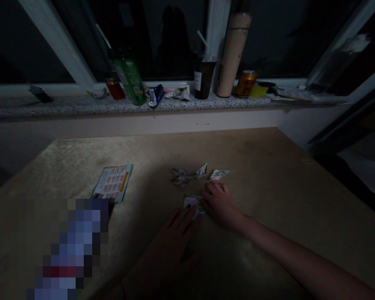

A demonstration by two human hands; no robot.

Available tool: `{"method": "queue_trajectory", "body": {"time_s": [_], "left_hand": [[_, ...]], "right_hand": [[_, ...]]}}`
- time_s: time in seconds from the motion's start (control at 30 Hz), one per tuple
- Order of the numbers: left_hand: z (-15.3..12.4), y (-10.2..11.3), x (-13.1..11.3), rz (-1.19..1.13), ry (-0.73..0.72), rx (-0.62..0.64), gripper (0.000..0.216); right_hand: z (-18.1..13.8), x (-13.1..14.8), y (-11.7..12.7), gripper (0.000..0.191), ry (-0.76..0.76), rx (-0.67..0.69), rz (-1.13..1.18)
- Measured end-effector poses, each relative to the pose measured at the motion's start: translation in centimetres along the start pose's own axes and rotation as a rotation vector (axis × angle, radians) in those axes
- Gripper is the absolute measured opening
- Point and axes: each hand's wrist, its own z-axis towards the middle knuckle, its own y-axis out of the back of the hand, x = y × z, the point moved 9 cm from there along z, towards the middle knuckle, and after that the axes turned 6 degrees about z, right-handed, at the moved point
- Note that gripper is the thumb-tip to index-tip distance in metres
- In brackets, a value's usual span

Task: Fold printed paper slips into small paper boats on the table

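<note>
A small piece of printed paper (190,202) lies flat on the table in front of me, part of it hidden under my fingers. My left hand (175,235) rests on its near side, fingers stretched out and pressing it down. At the paper's right edge, my right hand (221,204) has its fingers bent and drawn together over the edge; the fingertips are partly hidden. Just beyond the hands lie several small pointed shapes folded from printed paper (183,176), some touching each other. One more folded piece (219,174) lies apart, close to my right fingertips.
A printed card or sheet (114,183) lies on the table (253,154) at left, beside a pixelated object (71,246). On the stone windowsill (93,105) stand a green bottle (131,79), a dark cup with a straw (203,79), a tall pinkish flask (234,54) and an orange can (246,84).
</note>
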Motion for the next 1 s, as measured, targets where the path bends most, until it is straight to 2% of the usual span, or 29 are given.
{"method": "queue_trajectory", "body": {"time_s": [0.43,1.0], "left_hand": [[-0.04,-0.56,-0.45,0.047,0.005,0.031,0.072],[-0.17,-0.12,-0.11,0.0,-0.025,0.026,0.067]], "right_hand": [[-0.06,0.03,-0.14,0.011,0.003,0.003,-0.025],[0.02,0.02,0.07,0.011,0.004,-0.014,-0.008]]}}
